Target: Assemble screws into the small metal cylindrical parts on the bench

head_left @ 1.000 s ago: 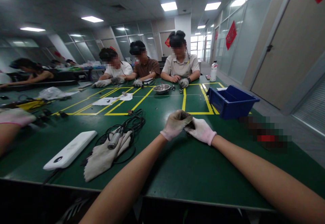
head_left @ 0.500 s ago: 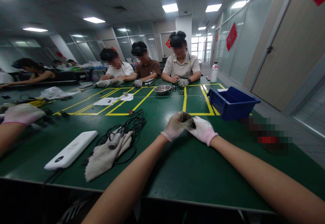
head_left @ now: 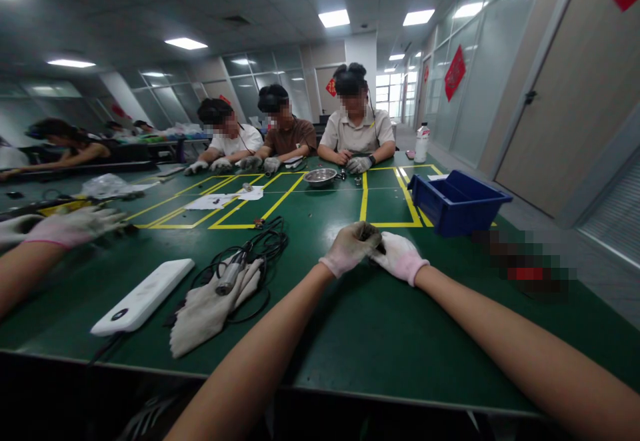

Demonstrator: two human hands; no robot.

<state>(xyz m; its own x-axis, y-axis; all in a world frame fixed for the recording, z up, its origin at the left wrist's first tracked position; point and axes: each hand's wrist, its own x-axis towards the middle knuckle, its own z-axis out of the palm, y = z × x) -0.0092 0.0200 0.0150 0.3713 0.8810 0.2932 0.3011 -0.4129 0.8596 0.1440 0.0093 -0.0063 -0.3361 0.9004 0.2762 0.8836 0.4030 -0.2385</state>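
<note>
My left hand [head_left: 351, 248], in a white glove with dirty grey fingers, is closed over the green table [head_left: 320, 354]. Against its fingertips, my right hand [head_left: 399, 256], in a cleaner white glove with a pink cuff, is also closed. Something small and dark seems to sit between the two hands, but the fingers hide it and I cannot make out what it is. A blue bin [head_left: 457, 204] stands beyond my right hand. To the left of my left hand lie a coiled black cable [head_left: 270, 236] and a metal cylinder [head_left: 231, 277] on a beige cloth [head_left: 200, 318].
A white power bank [head_left: 144, 298] lies at the left front. A neighbour's gloved hand [head_left: 75, 226] reaches in from the left. Farther back are a metal bowl [head_left: 321, 176], white paper [head_left: 207, 201] and a bottle [head_left: 422, 143]. Three people sit across the table.
The neighbour's gloved hand at the left has moved right with its fingers spread, and a second glove shows more beside it. My own hands have barely moved.
</note>
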